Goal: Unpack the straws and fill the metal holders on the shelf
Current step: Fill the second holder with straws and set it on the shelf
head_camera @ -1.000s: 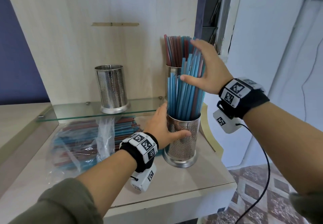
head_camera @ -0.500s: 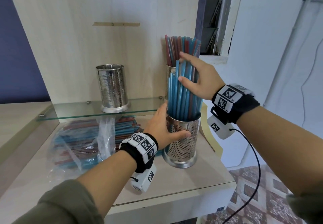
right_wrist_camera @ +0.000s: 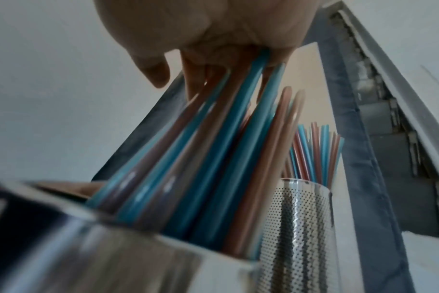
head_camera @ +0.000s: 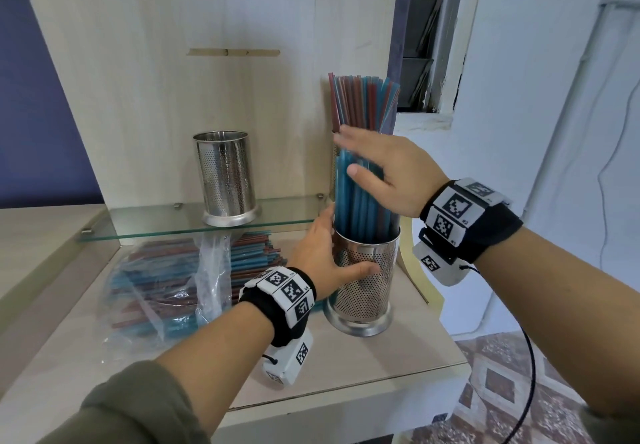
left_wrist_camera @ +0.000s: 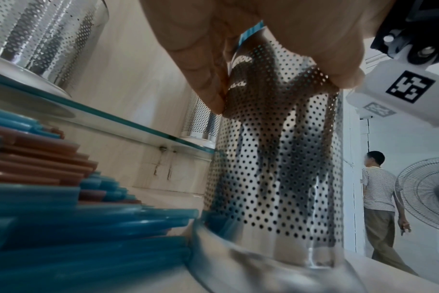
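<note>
A perforated metal holder (head_camera: pixel 363 280), stood on the pale wooden counter (head_camera: pixel 363 367), was gripped around its wall by the left hand (head_camera: pixel 320 261). The straws (head_camera: pixel 356 201) standing in it (mostly blue) were pressed on top by the flat, spread right hand (head_camera: pixel 388 173). Behind, a filled holder (right_wrist_camera: pixel 298 218) and an empty holder (head_camera: pixel 225 176) were seen on the glass shelf (head_camera: pixel 156 221). A plastic bag of straws (head_camera: pixel 166 280) lay beneath it. A patterned tile floor (head_camera: pixel 519 391) was visible.

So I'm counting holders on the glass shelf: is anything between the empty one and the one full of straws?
No. In the head view the glass shelf is bare between the empty holder and the full holder.
</note>
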Action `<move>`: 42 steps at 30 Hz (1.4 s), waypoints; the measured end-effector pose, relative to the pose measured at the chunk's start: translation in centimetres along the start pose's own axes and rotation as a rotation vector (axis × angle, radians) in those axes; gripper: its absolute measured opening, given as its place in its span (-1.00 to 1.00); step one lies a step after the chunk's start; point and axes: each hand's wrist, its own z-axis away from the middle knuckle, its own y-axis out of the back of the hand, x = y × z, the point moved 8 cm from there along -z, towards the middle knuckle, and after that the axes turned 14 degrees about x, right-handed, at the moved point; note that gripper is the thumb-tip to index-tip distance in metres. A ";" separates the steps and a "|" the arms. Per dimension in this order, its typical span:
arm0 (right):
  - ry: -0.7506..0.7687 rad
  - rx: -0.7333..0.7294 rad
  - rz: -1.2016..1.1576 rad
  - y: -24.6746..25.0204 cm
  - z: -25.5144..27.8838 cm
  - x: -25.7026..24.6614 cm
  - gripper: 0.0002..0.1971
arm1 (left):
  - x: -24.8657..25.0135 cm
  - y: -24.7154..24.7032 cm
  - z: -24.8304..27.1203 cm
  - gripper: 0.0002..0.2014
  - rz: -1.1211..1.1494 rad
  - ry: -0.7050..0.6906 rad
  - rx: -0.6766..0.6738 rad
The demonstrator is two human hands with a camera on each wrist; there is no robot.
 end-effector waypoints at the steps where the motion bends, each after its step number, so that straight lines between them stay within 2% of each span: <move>1: 0.027 -0.050 0.060 -0.4 0.1 -0.1 -0.50 | 0.0 0.0 0.0 0.17 -0.003 0.003 -0.002; 3: 0.010 -0.003 0.034 0.3 0.1 0.1 -0.51 | 0.0 0.0 0.0 0.17 0.003 0.009 -0.009; 7: -0.123 0.284 -0.103 3.9 1.2 1.4 -0.46 | 0.0 0.1 0.1 0.22 0.007 0.015 -0.017; 9: -0.284 0.381 -0.194 4.4 3.0 2.2 -0.36 | 0.0 0.0 0.2 0.25 0.015 0.033 -0.035; 11: -0.549 0.450 -0.330 3.2 5.8 3.2 -0.15 | -0.1 0.1 0.3 0.30 0.042 0.057 -0.071; 13: -0.820 0.464 -0.460 1.0 9.3 3.7 0.11 | -0.1 0.5 0.5 0.36 0.023 0.046 -0.119; 15: -0.959 0.378 -0.530 -1.0 11.8 3.0 0.30 | -0.1 1.5 0.9 0.39 -0.062 0.001 -0.153; 16: -0.989 0.305 -0.577 -1.9 12.5 2.3 0.33 | -0.1 2.3 1.0 0.37 -0.121 -0.024 -0.156; 18: -0.957 0.175 -0.691 -3.4 13.3 1.1 0.14 | -0.8 4.0 1.3 0.29 -0.264 -0.060 -0.165; 20: -0.856 0.084 -0.691 -4.6 13.4 0.7 -0.10 | -2.4 5.6 1.4 0.17 -0.466 -0.079 -0.195; 21: -0.835 0.053 -0.674 -5.2 13.5 1.0 -0.12 | -3.3 6.4 1.5 0.11 -0.577 -0.079 -0.215; 23: -0.844 0.014 -0.655 -6.2 13.7 1.6 -0.02 | -5.0 7.8 1.9 -0.02 -0.774 -0.067 -0.259; 26: -0.857 -0.016 -0.618 -7.1 13.7 2.3 0.05 | -7.0 9.1 3.0 -0.12 -0.952 -0.040 -0.334; 32: -0.875 -0.002 -0.598 -7.6 13.6 2.4 -0.02 | -9.3 9.7 4.8 -0.15 -1.060 -0.001 -0.374; 42: -0.838 0.049 -0.595 -7.1 13.2 1.8 -0.19 | -9.4 8.7 5.6 -0.33 -1.119 -0.104 -0.290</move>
